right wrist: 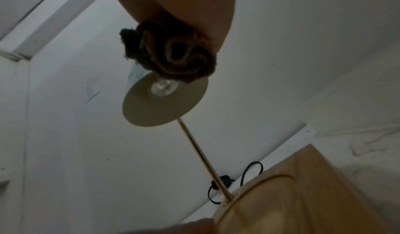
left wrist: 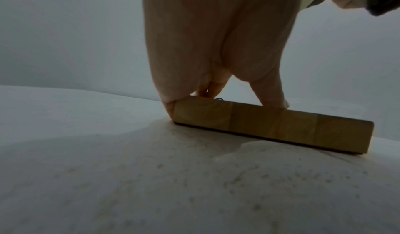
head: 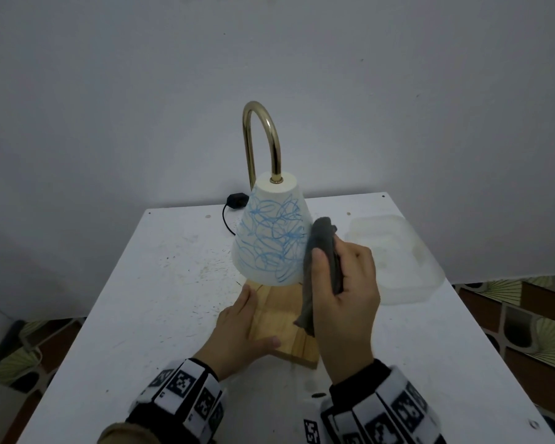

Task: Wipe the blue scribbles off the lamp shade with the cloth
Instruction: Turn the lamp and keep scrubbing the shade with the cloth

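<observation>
Lamp shade: hung from a curved brass neck above the wooden base on the tabletop; blue scribbles are seen over nearly the whole facing side, so the wiping is judged barely begun
Cloth: a grey bunch, held against or just beside the shade's right flank; contact cannot be confirmed
Right hand: raised upright, fingers and thumb curled round the cloth
Left hand: laid flat on the base, fingers straight, thumb spread along the near edge
Risk, tipping: the hanging shade could be swung or the lamp toppled if pressed hard sideways, should the base be released
Risk, smearing: ink may be spread by the bunched cloth rather than lifted
Risk, nearby: the clear plastic tub could be knocked by the right elbow
</observation>
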